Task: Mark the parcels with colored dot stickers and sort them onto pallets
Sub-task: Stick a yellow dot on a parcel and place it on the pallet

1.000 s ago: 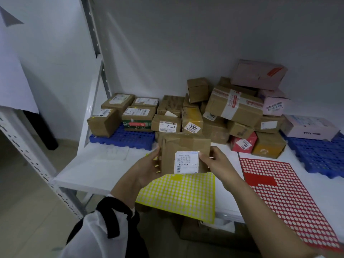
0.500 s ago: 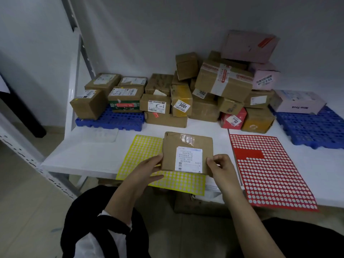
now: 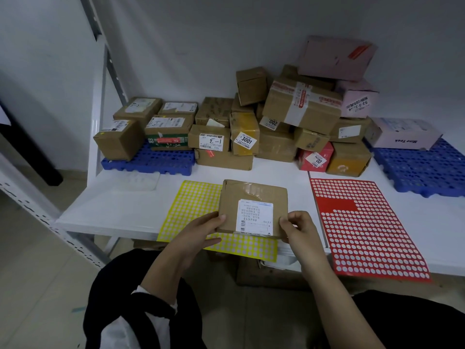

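Cardboard and taped, the small parcel [image 3: 251,197] sits at lower centre of the frame over the yellow dot-sticker sheet [image 3: 193,205] on the white surface [image 3: 120,205], left hand [image 3: 198,233] and right hand [image 3: 299,229] each gripping a near corner; it looks light, stiff, best held by opposite edges.

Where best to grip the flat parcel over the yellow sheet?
Grip the parcel probably at its side edges, a hand from each side, as the left hand and right hand do. Flat, label up: that keeps the top clear.
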